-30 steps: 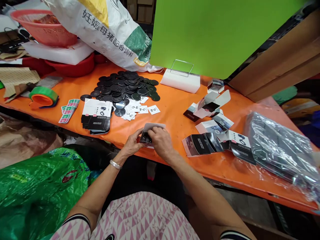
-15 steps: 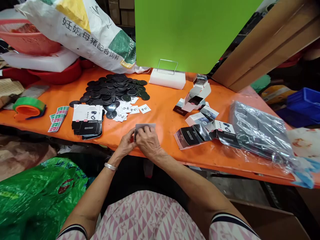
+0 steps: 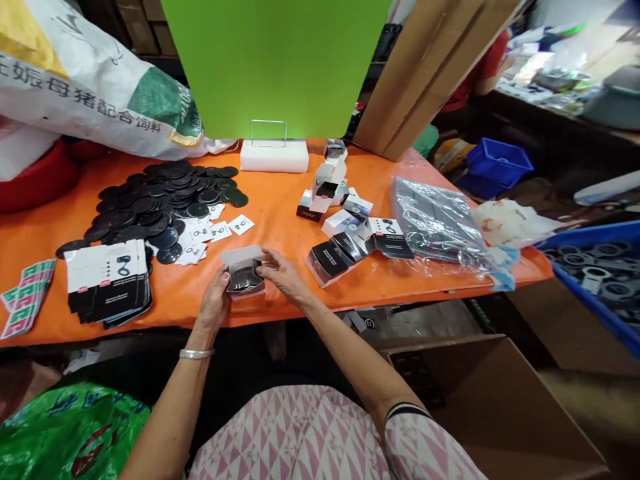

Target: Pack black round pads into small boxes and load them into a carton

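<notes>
Over the table's front edge, a small open carton [image 3: 246,253], pale at the rim and dark on its front, is between my two hands. My left hand [image 3: 216,300] grips its left side, thumb at the near corner. The fingers of my right hand [image 3: 281,273] are closed on its right edge. What lies inside the carton cannot be made out. To the left rest a stack of flat printed cartons [image 3: 107,283], small printed cards [image 3: 241,224] and a heap of black discs [image 3: 150,200]. Several opened-out cartons [image 3: 333,257] lie to the right.
A plastic-wrapped grey stack [image 3: 435,220] sits on the orange tabletop [image 3: 280,223]. Behind stand a white foam block [image 3: 274,157] and a green board [image 3: 280,67]. Striped labels [image 3: 30,297] lie far left. Below right is a large cardboard box [image 3: 495,400], beside a blue crate [image 3: 590,237].
The view has swung to the right. My hands have spread apart around the carton, which was mostly covered by my right hand and now shows its open top and dark front.
</notes>
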The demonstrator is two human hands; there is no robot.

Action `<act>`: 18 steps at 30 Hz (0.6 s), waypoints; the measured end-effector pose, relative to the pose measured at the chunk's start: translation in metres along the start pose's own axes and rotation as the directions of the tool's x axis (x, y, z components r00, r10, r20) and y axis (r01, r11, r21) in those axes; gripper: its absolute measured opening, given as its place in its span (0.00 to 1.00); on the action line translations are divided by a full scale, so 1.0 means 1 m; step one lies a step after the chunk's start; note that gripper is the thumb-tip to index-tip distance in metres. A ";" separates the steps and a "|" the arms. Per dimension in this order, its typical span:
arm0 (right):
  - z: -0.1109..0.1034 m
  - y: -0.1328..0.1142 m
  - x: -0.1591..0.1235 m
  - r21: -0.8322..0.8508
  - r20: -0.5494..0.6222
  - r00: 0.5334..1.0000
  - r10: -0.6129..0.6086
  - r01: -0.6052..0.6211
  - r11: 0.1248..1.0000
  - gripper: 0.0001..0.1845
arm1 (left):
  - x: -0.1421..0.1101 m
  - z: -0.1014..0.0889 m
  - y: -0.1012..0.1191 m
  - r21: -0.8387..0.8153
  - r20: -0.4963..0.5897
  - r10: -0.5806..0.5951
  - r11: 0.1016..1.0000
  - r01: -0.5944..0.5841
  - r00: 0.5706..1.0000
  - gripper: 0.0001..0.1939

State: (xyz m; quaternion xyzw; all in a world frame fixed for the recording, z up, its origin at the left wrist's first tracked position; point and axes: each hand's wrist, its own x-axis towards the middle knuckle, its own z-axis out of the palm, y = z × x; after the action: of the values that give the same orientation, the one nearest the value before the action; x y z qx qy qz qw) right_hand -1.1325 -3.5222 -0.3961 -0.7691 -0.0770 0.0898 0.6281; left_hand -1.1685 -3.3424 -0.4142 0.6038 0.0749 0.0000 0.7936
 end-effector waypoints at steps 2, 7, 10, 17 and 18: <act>0.007 0.001 0.007 0.063 0.029 0.999 -0.044 0.042 0.997 0.34 | 0.004 0.006 -0.002 0.125 -0.061 0.011 0.992 -0.003 0.998 0.23; 0.004 -0.016 0.000 -0.189 0.240 0.918 -0.317 0.364 0.912 0.27 | 0.005 0.010 -0.002 0.123 -0.163 0.083 0.990 -0.064 0.983 0.16; -0.012 -0.019 -0.011 -0.371 0.456 0.794 -0.402 0.580 0.726 0.20 | 0.000 0.001 0.003 -0.022 -0.022 0.010 1.000 -0.011 1.000 0.23; -0.009 -0.006 -0.024 -0.585 0.391 0.823 -0.412 0.568 0.579 0.20 | -0.011 -0.015 0.003 0.131 0.240 -0.071 0.990 0.040 0.968 0.43; -0.005 -0.006 -0.025 -0.609 0.362 0.831 -0.421 0.553 0.569 0.19 | -0.011 -0.014 0.001 0.168 0.220 -0.081 0.985 0.044 0.972 0.43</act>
State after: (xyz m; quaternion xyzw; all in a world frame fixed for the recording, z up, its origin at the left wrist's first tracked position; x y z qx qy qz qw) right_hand -1.1556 -3.5312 -0.3883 -0.8828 -0.3696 -0.0552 0.2845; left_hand -1.1812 -3.3297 -0.4157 0.6598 0.0029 -0.1001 0.7448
